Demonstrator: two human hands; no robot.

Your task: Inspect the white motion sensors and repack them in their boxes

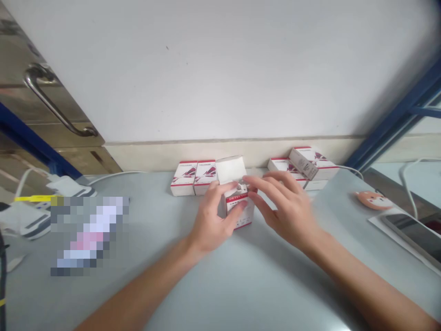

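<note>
A small white and red carton (244, 217) stands upright on the table in front of me, its top open and its lid flap (231, 170) raised at the back. My left hand (212, 218) is closed round the carton's left side, thumb on the printed front and index finger along the top edge. At the opening, the thumb and index finger of my right hand (284, 207) come together at the carton's right edge. A small whitish item (242, 187) shows there between the hands. Fingers partly cover it, so its kind cannot be made out.
Closed cartons (184, 178) stand against the wall on the left; more, some stacked, stand right (315, 161). A blurred-out device lies at left, near white chargers (70, 186) and cables. An orange animal-face item (374, 200) and a phone (413, 232) lie right. Blue frame bars flank the table.
</note>
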